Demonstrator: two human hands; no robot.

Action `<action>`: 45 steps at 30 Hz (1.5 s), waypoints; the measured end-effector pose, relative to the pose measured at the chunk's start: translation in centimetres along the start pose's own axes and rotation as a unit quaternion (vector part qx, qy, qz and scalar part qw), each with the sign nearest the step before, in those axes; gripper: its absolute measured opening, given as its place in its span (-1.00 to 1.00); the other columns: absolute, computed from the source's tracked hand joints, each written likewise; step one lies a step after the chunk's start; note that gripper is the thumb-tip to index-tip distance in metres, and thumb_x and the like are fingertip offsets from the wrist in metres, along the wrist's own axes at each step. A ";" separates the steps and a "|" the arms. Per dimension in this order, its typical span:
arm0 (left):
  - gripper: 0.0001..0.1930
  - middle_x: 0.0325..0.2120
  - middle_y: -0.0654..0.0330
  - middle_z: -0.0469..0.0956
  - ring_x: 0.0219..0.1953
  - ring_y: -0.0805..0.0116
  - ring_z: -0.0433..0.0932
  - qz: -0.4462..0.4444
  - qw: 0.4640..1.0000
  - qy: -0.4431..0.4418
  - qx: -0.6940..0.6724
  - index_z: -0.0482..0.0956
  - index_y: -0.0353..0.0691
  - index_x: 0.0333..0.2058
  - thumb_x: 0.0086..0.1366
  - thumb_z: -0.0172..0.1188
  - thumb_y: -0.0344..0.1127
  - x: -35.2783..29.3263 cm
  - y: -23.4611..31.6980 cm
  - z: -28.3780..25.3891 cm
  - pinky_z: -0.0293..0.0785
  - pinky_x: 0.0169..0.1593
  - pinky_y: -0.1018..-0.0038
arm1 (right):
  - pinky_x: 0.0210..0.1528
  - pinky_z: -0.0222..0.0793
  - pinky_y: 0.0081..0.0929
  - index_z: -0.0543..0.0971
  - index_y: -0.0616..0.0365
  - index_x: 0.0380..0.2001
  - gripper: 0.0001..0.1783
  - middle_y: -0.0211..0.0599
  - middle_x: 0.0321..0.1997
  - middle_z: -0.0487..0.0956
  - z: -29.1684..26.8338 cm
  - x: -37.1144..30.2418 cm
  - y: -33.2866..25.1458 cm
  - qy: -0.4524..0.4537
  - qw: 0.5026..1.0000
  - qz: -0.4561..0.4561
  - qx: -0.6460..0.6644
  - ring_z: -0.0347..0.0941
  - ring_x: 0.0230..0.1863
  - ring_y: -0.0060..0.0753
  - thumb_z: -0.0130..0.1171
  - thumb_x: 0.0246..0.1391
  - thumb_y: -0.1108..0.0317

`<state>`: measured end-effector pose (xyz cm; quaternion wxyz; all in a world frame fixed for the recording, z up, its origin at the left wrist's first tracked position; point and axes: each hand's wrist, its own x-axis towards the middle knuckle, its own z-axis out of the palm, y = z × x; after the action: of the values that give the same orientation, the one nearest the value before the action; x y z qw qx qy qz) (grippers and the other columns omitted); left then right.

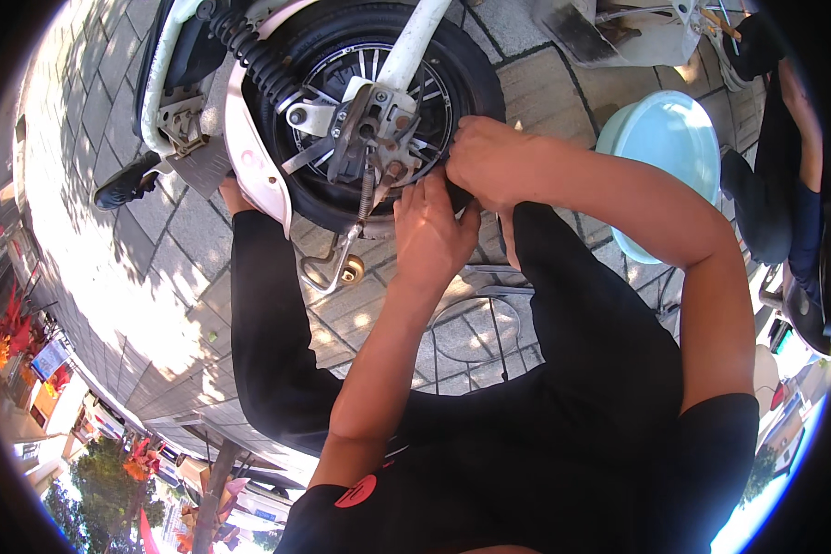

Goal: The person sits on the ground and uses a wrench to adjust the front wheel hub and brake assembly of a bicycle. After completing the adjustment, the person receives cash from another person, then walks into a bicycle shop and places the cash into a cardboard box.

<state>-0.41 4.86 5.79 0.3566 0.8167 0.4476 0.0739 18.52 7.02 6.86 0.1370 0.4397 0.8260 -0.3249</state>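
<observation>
A scooter's rear wheel with a black tyre (478, 69) stands in front of me, its spoked rim (431, 88) behind a rusty brake assembly (369, 134). My left hand (429, 226) grips the tyre's near edge, fingers over the side toward the rim and thumb against the outside. Just right of it, my right hand (489, 166) is closed around the same tyre, knuckles up. Its fingertips are hidden, so whether it pinches something else too cannot be seen. A coil spring (367, 194) hangs from the brake beside my left fingers.
A pale blue basin (623, 138) stands on the paving at the right, with a person's dark shoe (752, 208) beyond it. The pink mudguard (258, 180) and black shock absorber (249, 55) flank the wheel's left. Below it are the metal stand (328, 277) and a brass-coloured round piece (352, 270).
</observation>
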 end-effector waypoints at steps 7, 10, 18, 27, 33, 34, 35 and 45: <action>-0.59 -0.26 -0.11 0.69 -0.14 -0.14 0.70 0.015 0.994 -0.058 0.089 0.55 -0.33 -0.14 0.17 0.47 -0.20 -0.1 0.4 -1.1 0.60 -0.05 0.07 | 0.58 0.11 -0.17 0.67 0.22 -0.14 -0.58 -0.15 0.08 0.58 1.9 -2.6 0.6 0.171 0.979 0.005 -0.115 0.42 0.33 -0.10 0.37 -0.10 0.26; -0.56 -0.28 -0.14 0.70 -0.16 -0.17 0.71 -0.039 0.988 -0.128 0.082 0.54 -0.35 -0.15 0.18 0.47 -0.14 0.9 0.4 -1.3 0.62 -0.02 0.08 | 0.49 0.20 -0.21 0.70 0.19 -0.24 -0.71 -0.24 -0.04 0.60 2.4 -1.1 0.4 0.172 0.975 0.024 -0.139 0.48 0.19 -0.16 0.32 -0.05 0.28; -0.55 -0.26 -0.06 0.72 -0.13 -0.17 0.71 -0.020 0.997 -0.066 -0.029 0.57 -0.32 -0.08 0.21 0.46 -0.12 0.0 -1.2 -0.3 0.55 0.11 0.05 | 0.29 0.31 -0.33 0.74 0.13 -0.30 -0.71 -0.33 -0.23 0.63 4.0 -0.3 1.1 0.226 0.962 0.024 -0.152 0.54 0.02 -0.29 0.43 -0.11 0.22; -0.36 0.20 -0.05 0.49 0.26 -0.09 0.46 0.010 0.999 0.002 0.040 0.50 -0.32 0.20 0.15 0.49 -0.31 -2.3 -0.5 -1.7 0.46 0.29 0.12 | 0.26 0.36 -0.30 0.74 0.14 -0.29 -0.56 -0.28 -0.24 0.69 2.1 0.0 2.3 0.103 0.995 0.020 -0.001 0.58 0.00 -0.18 0.58 -0.28 0.16; -0.34 0.13 0.03 0.50 0.22 -0.07 0.43 0.018 0.982 -0.060 0.181 0.51 -0.27 0.19 0.13 0.50 -0.24 -2.8 -1.9 -2.4 0.36 0.29 0.03 | 0.30 0.35 -0.24 0.72 0.19 -0.30 -0.58 -0.22 -0.18 0.67 3.3 -0.7 1.3 0.154 0.987 -0.002 0.038 0.54 0.06 -0.15 0.54 -0.28 0.21; -0.35 0.12 0.03 0.50 0.21 -0.07 0.43 0.028 0.980 -0.065 0.187 0.50 -0.27 0.19 0.13 0.49 -0.23 -2.6 -2.2 -2.2 0.36 0.29 0.02 | 0.31 0.35 -0.23 0.72 0.20 -0.30 -0.58 -0.22 -0.17 0.66 3.3 -1.0 1.6 0.166 0.985 -0.007 0.038 0.53 0.07 -0.14 0.53 -0.27 0.22; -0.35 0.12 0.03 0.50 0.21 -0.07 0.43 0.039 0.978 -0.070 0.194 0.50 -0.26 0.19 0.13 0.49 -0.23 -2.4 -2.6 -2.1 0.36 0.29 0.02 | 0.32 0.35 -0.22 0.72 0.21 -0.30 -0.59 -0.21 -0.16 0.65 3.2 -1.1 1.8 0.177 0.983 -0.012 0.037 0.53 0.08 -0.13 0.52 -0.27 0.22; -0.28 0.16 -0.14 0.46 0.22 -0.29 0.42 0.004 0.975 0.063 -0.214 0.40 -0.28 0.29 0.15 0.47 -0.39 0.4 1.6 3.9 0.29 0.30 -0.20 | 0.27 0.41 -0.08 0.67 0.24 -0.27 -0.77 -0.09 -0.11 0.62 0.4 -0.1 4.8 0.273 0.956 0.033 0.099 0.50 0.12 0.00 0.25 0.00 0.36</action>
<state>2.64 2.58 3.87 0.4938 0.7169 0.4401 0.2205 22.46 8.67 4.62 -0.1272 0.5503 0.7807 -0.2675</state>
